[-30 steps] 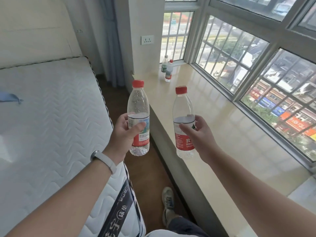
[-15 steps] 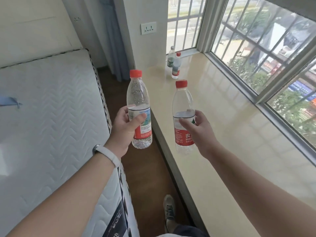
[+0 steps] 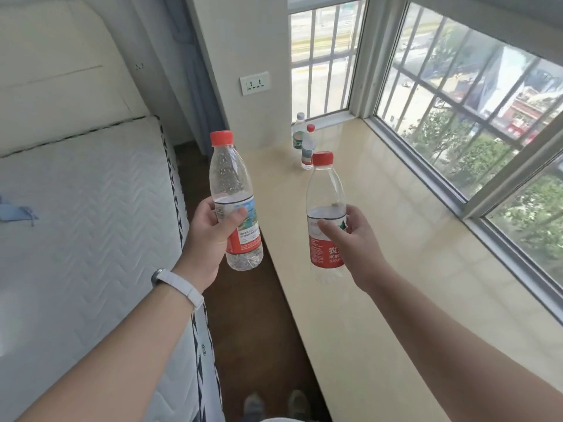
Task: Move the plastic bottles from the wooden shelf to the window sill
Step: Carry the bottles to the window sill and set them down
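The mattress (image 3: 76,208) fills the left of the frame and plays no part in the job. Just right of it, near centre, the left hand (image 3: 210,236) wraps thumb and fingers round the label of the blue-labelled bottle (image 3: 228,175). This bottle is clear and red-capped, and it is held upright in the air over the brown floor (image 3: 253,330), beside the sill's edge rather than above it.

Further right, the right hand (image 3: 358,248) grips the red-labelled bottle (image 3: 326,190) by its middle. It is also upright, and it seems to hang over the near-left part of the window sill (image 3: 426,269) without touching it.

At upper centre, two bottles stand on the sill's far end: a green-labelled bottle (image 3: 299,132) and, just in front of it, a small red-capped bottle (image 3: 308,146).

I judge two bottles delivered and two more in transit, each needing only to be set down. The wooden shelf is out of view, so I cannot tell whether any more wait there.
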Demonstrator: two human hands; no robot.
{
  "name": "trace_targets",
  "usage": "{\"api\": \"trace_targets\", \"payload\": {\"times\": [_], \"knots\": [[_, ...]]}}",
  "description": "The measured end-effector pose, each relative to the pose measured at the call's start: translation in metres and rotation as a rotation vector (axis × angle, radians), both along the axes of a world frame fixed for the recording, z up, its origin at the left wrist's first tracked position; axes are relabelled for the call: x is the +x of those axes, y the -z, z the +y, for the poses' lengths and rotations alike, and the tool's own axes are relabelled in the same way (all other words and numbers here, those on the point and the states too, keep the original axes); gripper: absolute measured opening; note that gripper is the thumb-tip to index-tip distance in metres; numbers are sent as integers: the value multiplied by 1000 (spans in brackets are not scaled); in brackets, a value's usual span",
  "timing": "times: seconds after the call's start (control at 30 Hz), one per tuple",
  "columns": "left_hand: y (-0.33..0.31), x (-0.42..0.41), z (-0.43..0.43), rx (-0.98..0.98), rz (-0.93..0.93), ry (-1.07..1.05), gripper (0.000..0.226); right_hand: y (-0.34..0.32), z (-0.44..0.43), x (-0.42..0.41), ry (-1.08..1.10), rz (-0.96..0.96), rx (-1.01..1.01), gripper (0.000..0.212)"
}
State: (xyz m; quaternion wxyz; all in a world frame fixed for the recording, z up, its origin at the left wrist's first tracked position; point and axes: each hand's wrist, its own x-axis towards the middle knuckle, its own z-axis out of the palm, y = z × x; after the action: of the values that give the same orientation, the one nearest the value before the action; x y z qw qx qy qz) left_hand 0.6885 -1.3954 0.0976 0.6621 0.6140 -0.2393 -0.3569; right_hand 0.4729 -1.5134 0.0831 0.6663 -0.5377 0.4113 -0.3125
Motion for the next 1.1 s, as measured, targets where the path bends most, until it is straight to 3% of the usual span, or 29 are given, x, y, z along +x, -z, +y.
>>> {"api": "trace_targets", "payload": {"times": [0.2, 0.4, 0.73, 0.87, 1.1], "knots": [[3, 26, -9, 12, -4, -34, 51, -4, -18, 27, -25, 9, -27, 45], [6, 70, -29, 5, -24, 12, 60, 1, -34, 66, -6, 23, -46, 32], [-5, 206, -69, -1, -54, 65, 60, -8, -69, 197, 59, 87, -92, 43], [-7, 260, -88, -22, -42, 76, 55, -13, -80, 254, 78, 51, -114, 28], [0, 319, -111, 0, -37, 111, 58, -11, -100, 314, 88, 66, -114, 31]]}}
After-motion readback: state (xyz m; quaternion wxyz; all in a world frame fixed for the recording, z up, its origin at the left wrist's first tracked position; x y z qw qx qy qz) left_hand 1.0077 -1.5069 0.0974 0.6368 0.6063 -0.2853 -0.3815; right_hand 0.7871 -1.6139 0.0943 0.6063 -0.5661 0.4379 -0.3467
